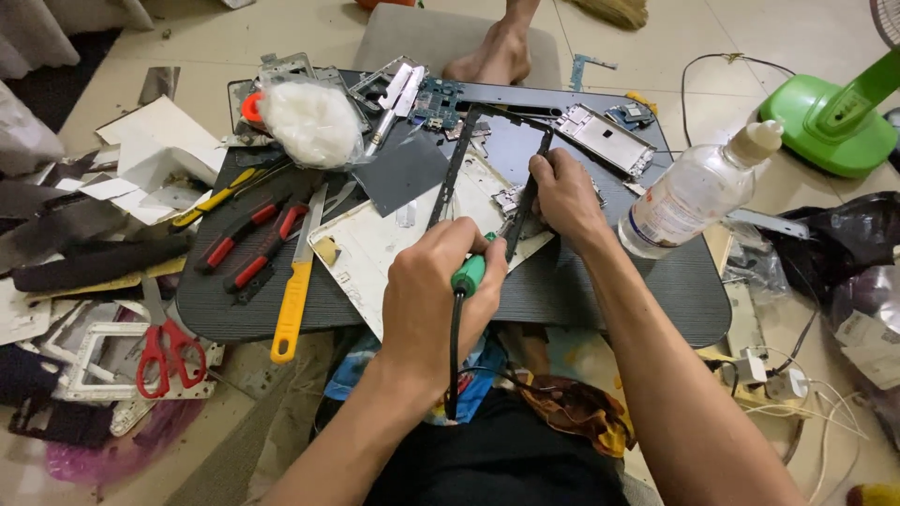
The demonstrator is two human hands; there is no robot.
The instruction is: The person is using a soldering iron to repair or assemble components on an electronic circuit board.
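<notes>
On the dark lap table [600,290]: left hand [436,295] fisted round green-handled soldering iron [467,277], right hand [565,195] pinching black tablet frame [492,169] atop white back panel [375,245]. Frame seemingly half-lifted, lower edge still seated; separation apparently unfinished. Nearby, plastic bottle [689,192], red-handled pliers [253,239].

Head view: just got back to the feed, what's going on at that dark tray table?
A person seated at the dark grey tray table works on a black rectangular device frame. The left hand grips a green-handled corded soldering iron, tip at the frame's edge. The right hand pins the frame down. Red-handled pliers lie unused alongside.
</notes>
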